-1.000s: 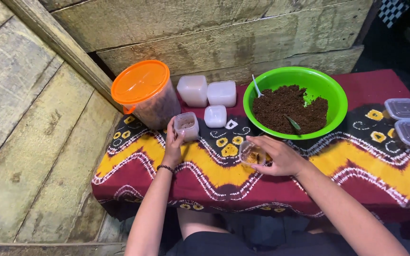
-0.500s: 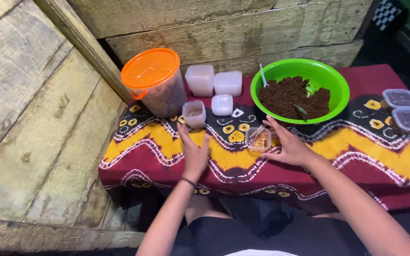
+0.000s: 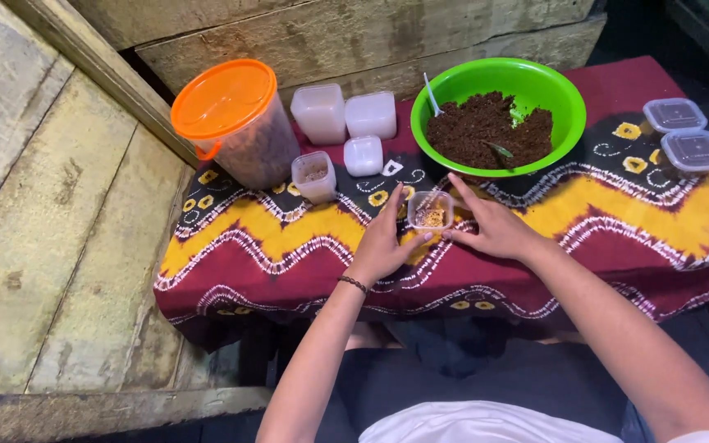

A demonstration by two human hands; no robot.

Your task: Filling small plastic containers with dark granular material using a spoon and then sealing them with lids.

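Head view, looking down: a low table covered by a batik cloth (image 3: 289, 238) in maroon, yellow and black zigzags, set against weathered timber planks (image 3: 354, 37); worn wooden boards (image 3: 51, 246) run along the left. Left hand (image 3: 383, 242) and right hand (image 3: 492, 226) lie on the cloth, fingers loosely spread, flanking a small clear square container (image 3: 430, 210) that holds a yellowish crumbly filling; the fingertips touch or nearly touch its sides, and neither hand is closed around it. A dark bracelet circles the left wrist. Behind the container stands a green bowl (image 3: 551, 86) of dark brown crumbly material with a white spoon handle (image 3: 432, 94) at its rim. Farther left: an orange-lidded tub (image 3: 235, 119), a small open cup (image 3: 313, 176), and three white lidded boxes (image 3: 346, 115). Two clear lidded boxes (image 3: 687, 135) sit at the right edge
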